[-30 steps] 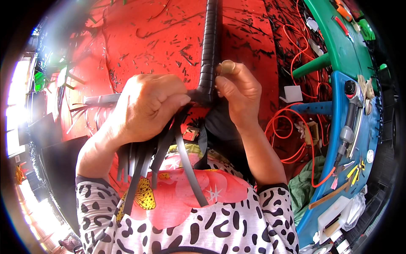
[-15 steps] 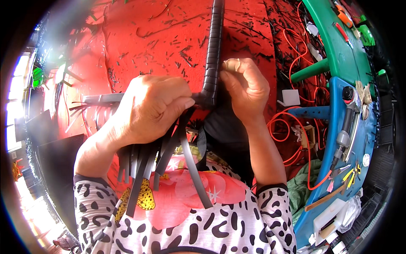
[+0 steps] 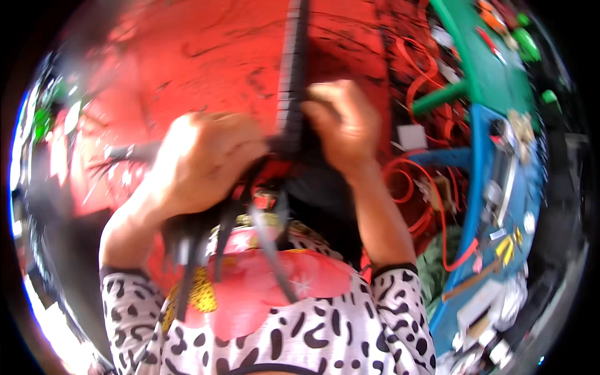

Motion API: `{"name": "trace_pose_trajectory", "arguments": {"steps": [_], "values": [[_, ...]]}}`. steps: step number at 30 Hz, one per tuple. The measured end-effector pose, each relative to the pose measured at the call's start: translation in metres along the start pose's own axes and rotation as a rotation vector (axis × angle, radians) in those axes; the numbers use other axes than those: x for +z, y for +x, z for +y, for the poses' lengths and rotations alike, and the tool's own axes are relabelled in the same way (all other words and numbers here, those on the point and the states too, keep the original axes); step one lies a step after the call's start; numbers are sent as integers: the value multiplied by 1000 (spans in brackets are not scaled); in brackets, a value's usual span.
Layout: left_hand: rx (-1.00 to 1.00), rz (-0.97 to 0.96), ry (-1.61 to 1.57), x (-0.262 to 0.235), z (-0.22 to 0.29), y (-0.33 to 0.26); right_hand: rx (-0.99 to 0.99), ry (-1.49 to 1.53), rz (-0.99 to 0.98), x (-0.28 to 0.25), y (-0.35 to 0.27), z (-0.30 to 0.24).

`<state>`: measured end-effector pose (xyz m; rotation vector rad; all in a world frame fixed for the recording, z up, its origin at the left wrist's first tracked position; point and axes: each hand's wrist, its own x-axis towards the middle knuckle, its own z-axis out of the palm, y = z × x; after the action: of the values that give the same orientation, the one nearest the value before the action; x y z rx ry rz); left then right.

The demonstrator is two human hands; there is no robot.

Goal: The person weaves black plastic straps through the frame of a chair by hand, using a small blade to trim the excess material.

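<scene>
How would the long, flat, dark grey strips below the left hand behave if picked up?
The long, flat, dark grey strips probably flex but hold some shape: they run nearly straight below the left hand. They look narrow, so each is likely light. The pale sheen on one hints at a smooth, perhaps slippery face, though blur makes that uncertain.

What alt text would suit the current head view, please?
A person's left hand is closed over a dark bar meeting a ribbed black bar, the right hand close beside the latter. Dark strips hang before a patterned shirt; beyond are a red surface and, right, a blue stool with tools.
</scene>
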<state>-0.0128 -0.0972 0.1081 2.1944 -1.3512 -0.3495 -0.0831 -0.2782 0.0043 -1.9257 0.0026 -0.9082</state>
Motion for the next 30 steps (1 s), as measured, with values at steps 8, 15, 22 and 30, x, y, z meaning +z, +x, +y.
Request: {"name": "trace_pose_trajectory", "arguments": {"steps": [8, 15, 22, 30], "values": [[-17, 18, -39, 4, 2, 1, 95, -45, 15, -52, -43, 10], [-53, 36, -65, 6, -5, -2, 183, -377, 95, -156, -81, -10], [-38, 21, -97, 8, -11, 0, 361, -594, 436, -275, -129, -4], [-37, 35, -80, 7, -16, -2, 998, -1206, 469, -410, -192, 14]]}}
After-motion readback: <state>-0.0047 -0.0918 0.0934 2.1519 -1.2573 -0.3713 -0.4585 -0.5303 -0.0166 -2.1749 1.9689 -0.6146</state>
